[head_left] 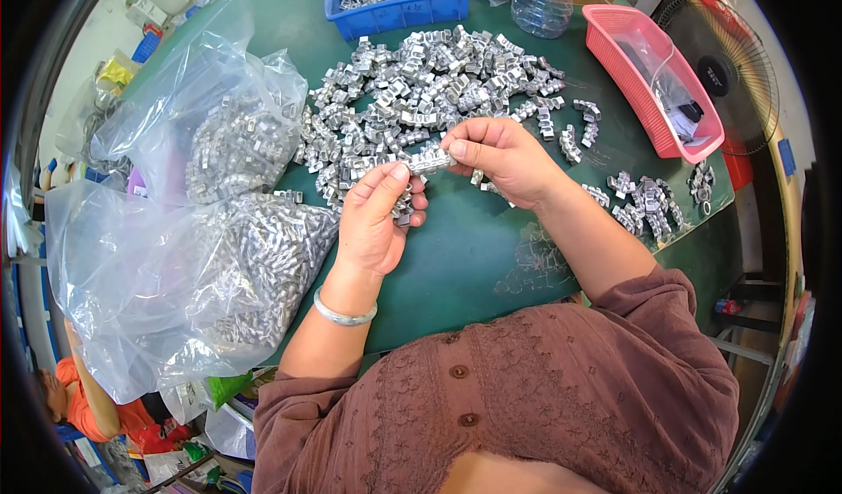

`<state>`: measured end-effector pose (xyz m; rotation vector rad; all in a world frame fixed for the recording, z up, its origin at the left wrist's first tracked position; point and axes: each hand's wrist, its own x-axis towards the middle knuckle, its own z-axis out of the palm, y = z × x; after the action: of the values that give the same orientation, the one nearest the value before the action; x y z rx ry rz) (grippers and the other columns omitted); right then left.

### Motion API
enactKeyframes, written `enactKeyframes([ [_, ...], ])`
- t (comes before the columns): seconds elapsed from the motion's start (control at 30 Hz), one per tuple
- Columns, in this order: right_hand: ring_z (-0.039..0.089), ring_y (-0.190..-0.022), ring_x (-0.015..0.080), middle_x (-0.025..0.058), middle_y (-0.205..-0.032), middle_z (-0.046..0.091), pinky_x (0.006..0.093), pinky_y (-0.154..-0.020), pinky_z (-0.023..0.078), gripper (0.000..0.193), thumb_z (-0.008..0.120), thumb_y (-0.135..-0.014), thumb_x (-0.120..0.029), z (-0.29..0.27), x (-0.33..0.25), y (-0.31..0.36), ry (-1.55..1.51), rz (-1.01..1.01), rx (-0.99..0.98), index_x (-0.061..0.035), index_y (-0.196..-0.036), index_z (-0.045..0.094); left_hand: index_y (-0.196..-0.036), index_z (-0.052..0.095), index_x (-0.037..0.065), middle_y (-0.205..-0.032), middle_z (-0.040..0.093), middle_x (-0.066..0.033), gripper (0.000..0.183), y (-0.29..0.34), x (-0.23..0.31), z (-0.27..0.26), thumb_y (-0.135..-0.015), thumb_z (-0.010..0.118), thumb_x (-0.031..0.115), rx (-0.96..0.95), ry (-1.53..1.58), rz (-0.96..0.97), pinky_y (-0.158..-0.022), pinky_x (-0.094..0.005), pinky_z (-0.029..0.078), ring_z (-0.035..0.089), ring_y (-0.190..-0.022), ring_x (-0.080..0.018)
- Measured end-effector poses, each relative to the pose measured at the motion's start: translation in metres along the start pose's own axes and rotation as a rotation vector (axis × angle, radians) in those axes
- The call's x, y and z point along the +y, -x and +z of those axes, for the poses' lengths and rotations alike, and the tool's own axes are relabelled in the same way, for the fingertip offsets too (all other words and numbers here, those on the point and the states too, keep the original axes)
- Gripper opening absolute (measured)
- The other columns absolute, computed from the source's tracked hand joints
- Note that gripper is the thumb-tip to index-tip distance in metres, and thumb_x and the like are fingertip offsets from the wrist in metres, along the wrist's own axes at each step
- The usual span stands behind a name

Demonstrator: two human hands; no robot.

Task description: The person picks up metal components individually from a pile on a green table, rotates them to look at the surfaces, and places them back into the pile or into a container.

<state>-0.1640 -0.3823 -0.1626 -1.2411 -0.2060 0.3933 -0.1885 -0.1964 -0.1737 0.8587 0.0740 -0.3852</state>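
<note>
While both hands meet over the green desk (474,257), a short row of small metal clips (427,160) sits pinched between them. Left hand (377,218) is closed, thumb pressing the row's near end, w/ a few more clips tucked under the fingers. Right hand (502,156) is closed too, thumb and fingertips clamped on the far end. So the row hangs just above the desk, right at the front edge of the big loose clip pile (438,82).

Risk, as I read it: the row is only held at its ends, so any uneven squeeze could buckle it and drop pieces into the pile, where they'd mix w/ unsorted ones. Extras under the left fingers could slip out too, since that grip is doing double duty.

Off to the left, two clear plastic bags (210,257) bulge w/ more clips. Blue bin (399,7) sits at the back, pink basket (653,77) to the right, and small finished-looking clusters (645,200) lie near the desk's right edge.
</note>
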Motion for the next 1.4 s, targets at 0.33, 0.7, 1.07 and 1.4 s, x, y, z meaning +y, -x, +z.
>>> enactKeyframes([
  [0.33,0.051,-0.071,0.0061,-0.0009,-0.077,0.058,0.0192,-0.064,0.041,0.013,0.057,-0.082,-0.016,-0.0007,-0.0005,0.0008,0.051,-0.031,-0.003,-0.0041,-0.087,0.059,-0.086,0.055,0.007,-0.074,0.055,-0.0049,0.010,0.0019,0.0006,0.0024,-0.084,0.052,0.016,-0.003,-0.036,0.024,-0.050,-0.0229,0.039,0.051,-0.063,-0.0134],
  [0.7,0.052,-0.066,0.0065,-0.0005,-0.074,0.058,0.0194,-0.061,0.042,0.012,0.054,-0.083,-0.016,0.0010,-0.0025,0.0018,0.018,0.008,-0.018,-0.0049,-0.087,0.058,-0.088,0.056,0.006,-0.075,0.056,-0.0053,0.010,0.0025,0.0012,0.0011,-0.084,0.052,0.014,-0.020,-0.001,0.034,-0.050,-0.0240,0.040,0.052,-0.063,-0.0138],
  [1.07,0.053,-0.065,0.0067,0.0004,-0.073,0.059,0.0199,-0.060,0.043,0.011,0.053,-0.084,-0.015,0.0009,-0.0022,0.0015,0.010,0.025,-0.022,-0.0051,-0.088,0.057,-0.089,0.057,0.005,-0.075,0.057,-0.0058,0.011,0.0024,0.0013,0.0014,-0.083,0.054,0.014,-0.026,0.029,0.041,-0.050,-0.0248,0.040,0.052,-0.063,-0.0144],
  [1.4,0.054,-0.067,0.0072,0.0008,-0.074,0.059,0.0198,-0.061,0.043,0.012,0.055,-0.083,-0.016,0.0014,-0.0022,0.0019,0.018,0.020,-0.011,-0.0051,-0.088,0.057,-0.088,0.055,0.006,-0.075,0.056,-0.0055,0.011,0.0016,0.0003,0.0003,-0.085,0.050,0.016,-0.016,0.001,0.039,-0.050,-0.0241,0.040,0.052,-0.063,-0.0139],
])
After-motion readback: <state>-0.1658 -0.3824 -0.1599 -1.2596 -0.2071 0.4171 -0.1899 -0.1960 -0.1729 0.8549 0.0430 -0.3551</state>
